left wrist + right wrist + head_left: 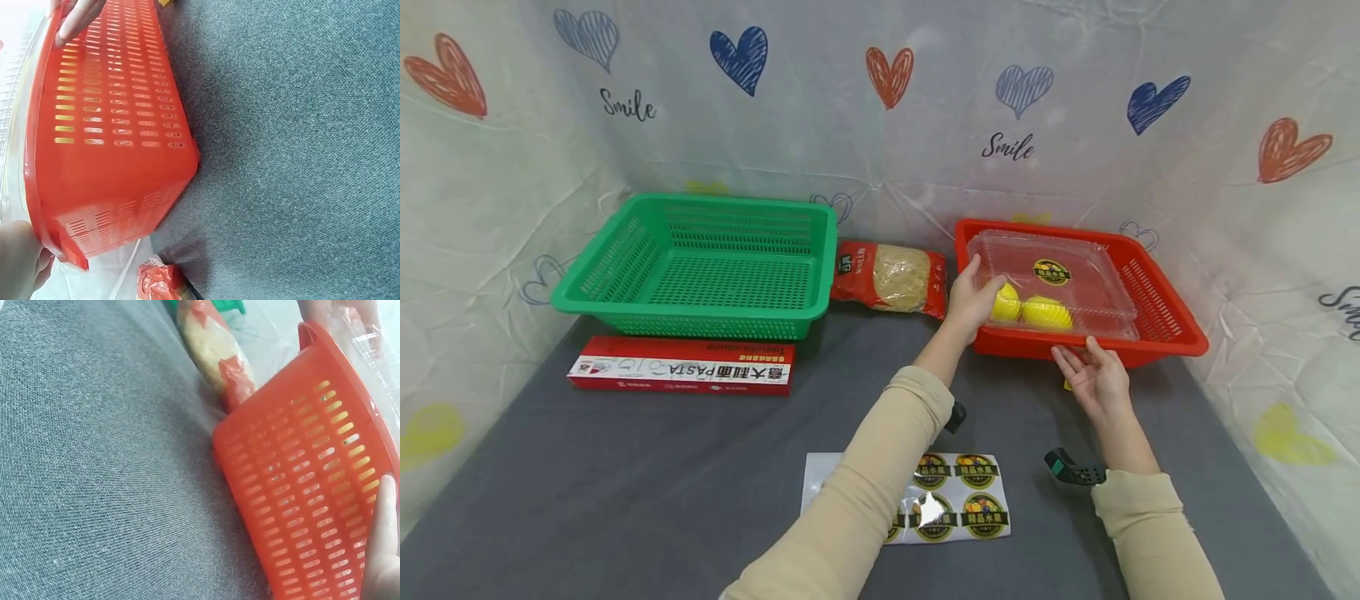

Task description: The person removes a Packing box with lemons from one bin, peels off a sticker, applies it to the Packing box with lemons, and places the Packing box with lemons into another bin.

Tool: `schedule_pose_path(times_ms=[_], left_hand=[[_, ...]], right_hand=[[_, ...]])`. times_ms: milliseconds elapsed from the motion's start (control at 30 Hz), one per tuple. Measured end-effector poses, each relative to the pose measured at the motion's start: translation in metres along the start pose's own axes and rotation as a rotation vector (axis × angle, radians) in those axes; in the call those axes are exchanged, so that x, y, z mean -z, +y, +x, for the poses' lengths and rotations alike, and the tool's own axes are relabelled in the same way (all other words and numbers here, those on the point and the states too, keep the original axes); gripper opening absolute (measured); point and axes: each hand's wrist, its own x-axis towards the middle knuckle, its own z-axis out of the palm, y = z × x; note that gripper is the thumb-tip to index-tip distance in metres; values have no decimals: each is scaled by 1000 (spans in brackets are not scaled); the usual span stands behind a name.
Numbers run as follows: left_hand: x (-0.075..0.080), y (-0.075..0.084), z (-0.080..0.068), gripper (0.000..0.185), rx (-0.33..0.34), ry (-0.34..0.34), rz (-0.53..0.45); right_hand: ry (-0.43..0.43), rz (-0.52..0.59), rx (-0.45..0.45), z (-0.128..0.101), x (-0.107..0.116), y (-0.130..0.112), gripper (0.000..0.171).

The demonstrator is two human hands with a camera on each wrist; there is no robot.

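Note:
My left hand (973, 300) grips the rim of a red plastic basket (1168, 321) near its front left corner, thumb over the rim beside the container. At the middle of the front rim, my right hand (1101, 383) holds the edge with its fingertips; one finger (386, 494) lies along the slotted outer wall. In the basket rests a clear plastic clamshell container (1086, 287) with a round black and gold fruit label (1052, 272) on its lid. Yellow, ridged fruit-like pieces (1047, 312) show inside it at the front left.
Left of the red basket lies a bag of noodles (901, 279), then a green basket (700, 325). A red and white pasta box (681, 367) sits in front of that. A sheet of round labels (958, 521) lies near the front, partly behind my left sleeve (850, 508).

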Motion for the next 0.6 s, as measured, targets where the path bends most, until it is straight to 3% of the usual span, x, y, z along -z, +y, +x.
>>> schedule_pose_path(times_ms=[233, 400, 600], left_hand=[[-3, 0, 4, 59, -11, 10, 0], [-6, -1, 8, 59, -63, 20, 36], [-8, -3, 10, 58, -169, 20, 253]], right_hand=[[0, -13, 2, 0, 1, -1, 43], [-8, -24, 4, -1, 1, 0, 42], [15, -34, 2, -1, 0, -1, 43]])
